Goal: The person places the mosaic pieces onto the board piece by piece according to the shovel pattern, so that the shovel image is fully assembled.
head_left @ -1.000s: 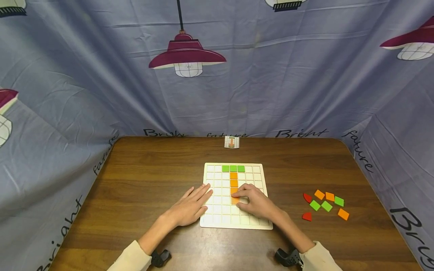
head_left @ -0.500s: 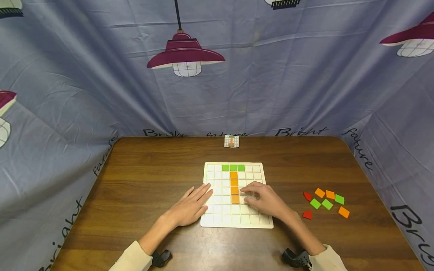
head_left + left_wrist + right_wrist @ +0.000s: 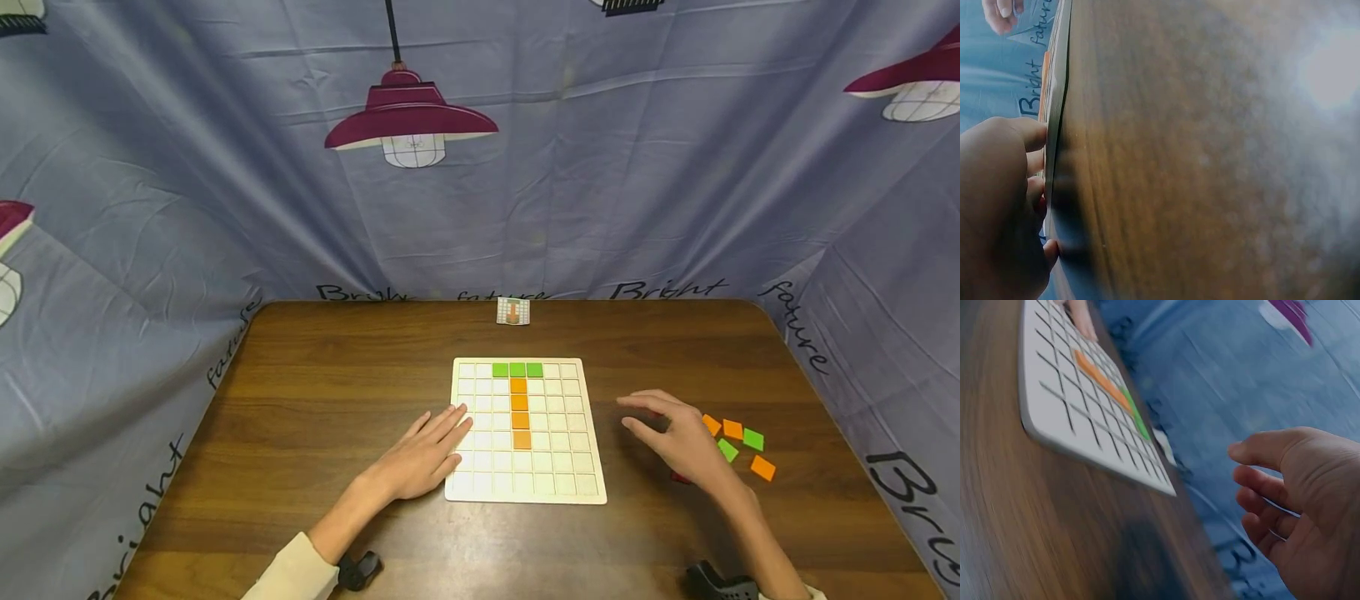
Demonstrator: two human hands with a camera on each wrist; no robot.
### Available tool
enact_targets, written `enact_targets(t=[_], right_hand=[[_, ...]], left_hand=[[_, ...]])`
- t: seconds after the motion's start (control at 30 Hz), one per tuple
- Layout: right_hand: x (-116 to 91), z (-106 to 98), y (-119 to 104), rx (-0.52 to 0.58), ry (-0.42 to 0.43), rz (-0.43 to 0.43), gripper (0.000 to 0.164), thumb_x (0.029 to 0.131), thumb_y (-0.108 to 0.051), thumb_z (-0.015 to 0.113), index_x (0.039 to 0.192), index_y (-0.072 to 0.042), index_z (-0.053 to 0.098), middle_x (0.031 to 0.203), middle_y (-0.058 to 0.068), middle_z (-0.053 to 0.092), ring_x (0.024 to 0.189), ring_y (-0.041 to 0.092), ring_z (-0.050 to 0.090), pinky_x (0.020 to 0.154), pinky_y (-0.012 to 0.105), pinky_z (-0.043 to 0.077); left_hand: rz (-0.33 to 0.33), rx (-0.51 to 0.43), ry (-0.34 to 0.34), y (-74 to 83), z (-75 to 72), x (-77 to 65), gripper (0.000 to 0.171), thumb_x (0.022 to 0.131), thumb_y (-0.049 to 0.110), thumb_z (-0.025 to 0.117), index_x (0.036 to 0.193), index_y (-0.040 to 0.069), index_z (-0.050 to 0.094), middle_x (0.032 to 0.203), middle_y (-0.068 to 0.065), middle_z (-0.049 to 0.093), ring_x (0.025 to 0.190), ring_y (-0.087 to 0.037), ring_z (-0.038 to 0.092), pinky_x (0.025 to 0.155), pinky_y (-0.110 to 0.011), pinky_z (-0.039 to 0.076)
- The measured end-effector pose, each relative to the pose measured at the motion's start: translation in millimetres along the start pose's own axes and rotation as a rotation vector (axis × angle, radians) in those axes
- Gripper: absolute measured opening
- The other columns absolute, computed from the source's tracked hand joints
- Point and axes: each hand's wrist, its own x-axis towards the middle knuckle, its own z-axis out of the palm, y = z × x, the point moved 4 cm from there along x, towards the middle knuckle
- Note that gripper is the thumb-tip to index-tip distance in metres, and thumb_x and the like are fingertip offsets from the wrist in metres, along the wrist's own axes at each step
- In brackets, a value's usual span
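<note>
A white grid board lies at the middle of the table. In its top row sit three green square tiles, and a column of orange square tiles runs down below the middle one. My left hand rests flat with straight fingers on the board's left edge. To the right of the board my right hand hovers above the table, holding nothing, its fingers loosely bent and apart from the thumb. Beneath and beside it are loose orange tiles, green tiles and a red piece, some hidden by the hand.
A small printed card with a grid picture lies at the table's far edge. The brown wooden table is bordered by a blue-grey patterned curtain behind and at both sides.
My right hand has let go of the lowest orange tile on the board and moved right, over the loose pieces. My left hand has stayed on the board's edge.
</note>
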Motion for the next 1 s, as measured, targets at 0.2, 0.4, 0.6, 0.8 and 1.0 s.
enact_targets(t=[0.2,0.4,0.6,0.8,1.0], right_hand=[[-24.0,-42.3,31.3,-0.022,0.099,0.097,0.029,0.089,-0.014,0.078,0.118,-0.012,0.074,0.118,0.005,0.067,0.112,-0.009,0.048,0.084,0.01,0.038],[-49.3,-74.4,73.9,-0.07,0.071,0.263,0.036,0.094,-0.022,0.072,0.127,-0.007,0.069,0.129,0.017,0.059,0.119,0.013,0.052,0.088,0.044,0.047],[-68.4,-77.8,112.8,-0.082,-0.023,0.358,0.046,0.097,-0.025,0.07,0.132,0.002,0.061,0.133,0.033,0.052,0.113,0.056,0.048,0.081,0.064,0.044],[-75.4,-74.6,133.9,-0.086,-0.063,0.392,0.048,0.096,-0.025,0.07,0.133,0.004,0.059,0.132,0.035,0.05,0.112,0.059,0.046,0.08,0.066,0.042],[-70.6,-73.6,137.9,-0.079,-0.042,0.332,0.046,0.093,-0.021,0.073,0.13,0.005,0.062,0.13,0.032,0.053,0.116,0.058,0.044,0.087,0.071,0.034]], left_hand=[[0.002,-0.011,-0.011,0.7,0.5,0.4,0.058,0.109,0.031,0.039,0.16,0.008,0.023,0.166,-0.01,0.013,0.151,-0.025,0.011,0.119,-0.051,0.012],[0.006,0.0,-0.005,0.0,-0.4,0.8,0.058,0.109,0.032,0.04,0.159,0.008,0.024,0.166,-0.01,0.014,0.151,-0.024,0.011,0.119,-0.052,0.013],[0.008,0.003,-0.007,-0.4,0.5,1.1,0.058,0.109,0.032,0.039,0.159,0.008,0.024,0.166,-0.01,0.014,0.151,-0.025,0.011,0.119,-0.052,0.013],[0.005,0.004,-0.005,-0.1,0.2,1.1,0.057,0.109,0.031,0.04,0.159,0.008,0.024,0.166,-0.01,0.014,0.151,-0.025,0.011,0.119,-0.051,0.013],[-0.001,0.001,-0.007,1.1,-0.6,0.7,0.057,0.109,0.031,0.04,0.159,0.008,0.025,0.166,-0.01,0.014,0.151,-0.025,0.012,0.119,-0.051,0.013]])
